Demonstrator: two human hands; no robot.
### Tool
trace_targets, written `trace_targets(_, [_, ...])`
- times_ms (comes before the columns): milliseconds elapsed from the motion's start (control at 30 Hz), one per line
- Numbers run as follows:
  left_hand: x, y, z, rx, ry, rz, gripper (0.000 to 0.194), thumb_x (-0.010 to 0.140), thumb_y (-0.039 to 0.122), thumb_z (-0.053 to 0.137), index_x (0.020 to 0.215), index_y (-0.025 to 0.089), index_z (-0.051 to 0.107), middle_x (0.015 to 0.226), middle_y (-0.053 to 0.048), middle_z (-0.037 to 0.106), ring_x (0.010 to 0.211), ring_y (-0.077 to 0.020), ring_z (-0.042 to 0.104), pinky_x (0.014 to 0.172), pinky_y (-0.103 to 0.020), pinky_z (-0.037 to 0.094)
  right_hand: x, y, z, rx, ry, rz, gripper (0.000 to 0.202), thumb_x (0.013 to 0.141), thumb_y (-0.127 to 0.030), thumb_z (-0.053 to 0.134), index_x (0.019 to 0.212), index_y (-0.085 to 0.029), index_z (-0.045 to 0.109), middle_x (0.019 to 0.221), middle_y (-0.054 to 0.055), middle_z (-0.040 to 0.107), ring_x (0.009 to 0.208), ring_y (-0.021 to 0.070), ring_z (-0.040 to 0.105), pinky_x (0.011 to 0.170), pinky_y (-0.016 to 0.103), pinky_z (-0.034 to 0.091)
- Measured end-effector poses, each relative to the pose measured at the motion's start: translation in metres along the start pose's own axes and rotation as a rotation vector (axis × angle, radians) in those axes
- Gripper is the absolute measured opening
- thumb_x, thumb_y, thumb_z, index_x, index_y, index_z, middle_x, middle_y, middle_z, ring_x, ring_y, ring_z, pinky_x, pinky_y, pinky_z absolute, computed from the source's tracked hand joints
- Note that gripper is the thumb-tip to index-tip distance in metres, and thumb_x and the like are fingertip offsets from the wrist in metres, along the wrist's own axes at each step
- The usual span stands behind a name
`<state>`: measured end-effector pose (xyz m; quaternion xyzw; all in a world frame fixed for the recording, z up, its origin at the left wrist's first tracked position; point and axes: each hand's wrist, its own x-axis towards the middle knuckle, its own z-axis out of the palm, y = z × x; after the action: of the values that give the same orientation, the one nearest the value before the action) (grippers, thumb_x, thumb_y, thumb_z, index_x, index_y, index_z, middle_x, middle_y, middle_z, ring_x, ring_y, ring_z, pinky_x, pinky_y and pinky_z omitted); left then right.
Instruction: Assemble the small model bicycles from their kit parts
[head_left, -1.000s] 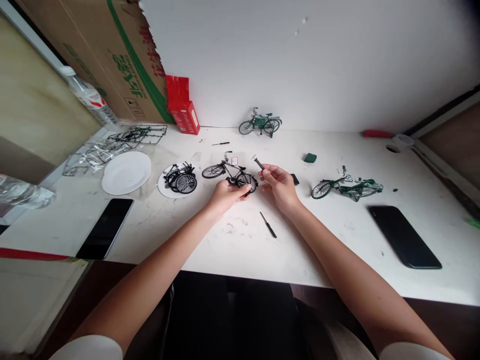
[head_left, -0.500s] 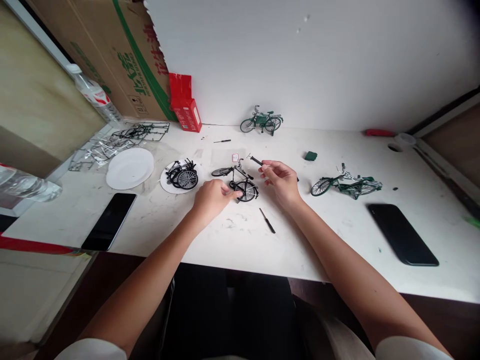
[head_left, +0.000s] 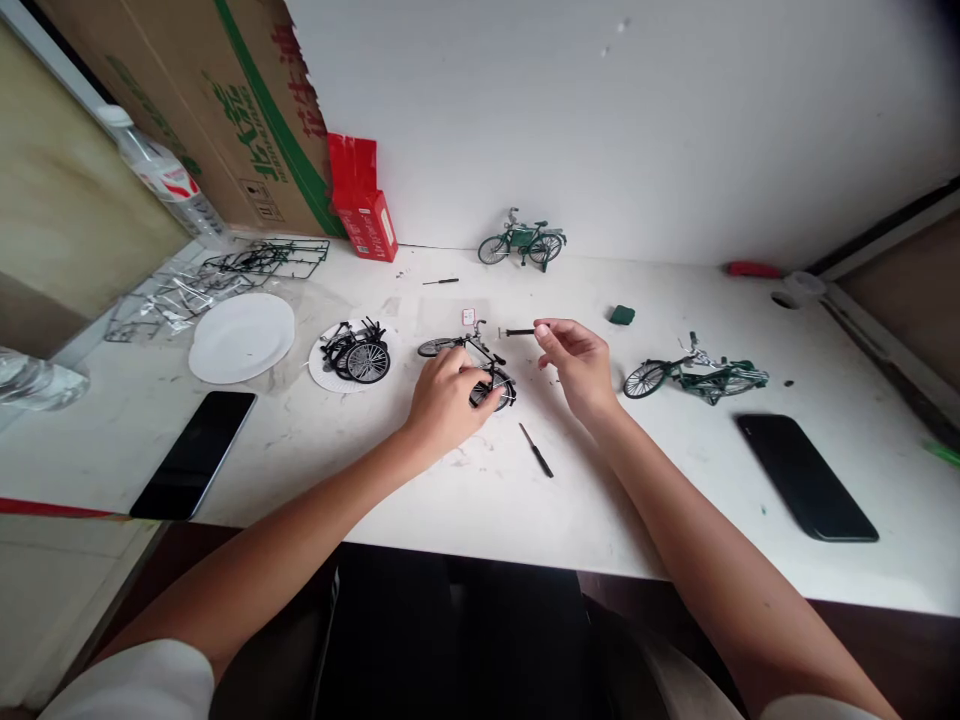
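A small black model bicycle (head_left: 491, 357) leans over on the white table, its front wheel to the left. Around its rear part my left hand (head_left: 454, 397) is closed, thumb and fingers at the rear wheel and hiding some of the frame. Just right of the handlebar, my right hand (head_left: 574, 360) pinches a slim black part (head_left: 519, 332) with a pale T-shaped end pointing left. This part is held apart from the bicycle. Below them lies a small black-handled screwdriver (head_left: 536, 451).
Left of the bicycle, black wheels and frame parts (head_left: 358, 352) sit on a white plate (head_left: 324, 378). Green model bicycles stand at the back (head_left: 523, 238) and right (head_left: 694, 373). Phones lie left (head_left: 196, 452) and right (head_left: 806, 477). A second screwdriver (head_left: 442, 281) lies behind.
My left hand has shifted right and higher over the bicycle's rear. My right hand has moved slightly right, turning the slim black part nearly level. The view has shifted slightly.
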<state>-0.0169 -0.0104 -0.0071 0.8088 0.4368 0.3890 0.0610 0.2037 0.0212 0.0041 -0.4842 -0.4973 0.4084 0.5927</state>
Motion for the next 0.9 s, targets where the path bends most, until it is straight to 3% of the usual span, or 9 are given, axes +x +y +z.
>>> trace_targets(167, [-0.001,-0.001,0.003,-0.029,0.008,0.038,0.014,0.100,0.028,0.072,0.093,0.020,0.081,0.091,-0.007,0.067,0.092,-0.0235,0.061,0.091,-0.043,0.053,0.004,-0.001,-0.006,0.020,-0.020,-0.007,0.052,0.081,-0.066,0.090,0.115,-0.028,0.081,0.105,0.005,0.077,0.097,0.0205,0.072,0.069,0.032,0.069])
trace_targets(367, [-0.009,0.002,0.009,-0.152,-0.014,0.013,0.018,0.107,0.025,0.064,0.108,0.018,0.080,0.099,-0.009,0.072,0.098,-0.0234,0.064,0.096,-0.043,0.055,-0.002,0.000,0.000,0.017,-0.091,-0.050,0.059,0.085,-0.065,0.088,0.132,-0.031,0.075,0.094,0.002,0.073,0.084,0.0178,0.071,0.063,0.030,0.067])
trace_targets(433, [-0.011,0.002,0.011,-0.207,-0.009,-0.016,0.017,0.106,0.023,0.064,0.109,0.018,0.080,0.099,-0.009,0.072,0.099,-0.0234,0.065,0.095,-0.043,0.056,-0.006,-0.001,0.003,0.017,-0.132,-0.040,0.061,0.080,-0.061,0.093,0.129,-0.029,0.075,0.088,0.001,0.075,0.076,0.0168,0.071,0.063,0.031,0.066])
trace_targets(600, [-0.012,-0.001,0.015,-0.359,0.068,-0.103,0.010,0.102,0.021,0.071,0.103,0.018,0.081,0.095,-0.007,0.077,0.092,-0.0213,0.068,0.089,-0.040,0.056,-0.012,-0.002,0.008,0.009,-0.150,-0.005,0.042,0.077,-0.053,0.098,0.101,-0.023,0.082,0.084,0.003,0.080,0.065,0.0145,0.070,0.067,0.032,0.065])
trace_targets(800, [-0.007,-0.004,0.013,-0.476,0.118,-0.228,0.008,0.095,0.016,0.077,0.101,0.019,0.082,0.094,-0.006,0.081,0.081,-0.0177,0.067,0.070,-0.032,0.050,-0.018,0.000,0.011,-0.040,-0.206,0.029,0.041,0.078,-0.056,0.096,0.103,-0.024,0.087,0.087,0.005,0.083,0.067,0.0160,0.071,0.066,0.034,0.065])
trace_targets(900, [-0.006,-0.003,0.012,-0.496,0.131,-0.242,0.006,0.095,0.018,0.077,0.097,0.019,0.082,0.088,-0.005,0.080,0.074,-0.0160,0.063,0.068,-0.031,0.049,-0.021,0.002,0.014,-0.076,-0.237,0.009,0.040,0.077,-0.056,0.097,0.101,-0.025,0.088,0.084,0.004,0.083,0.066,0.0164,0.071,0.065,0.034,0.065])
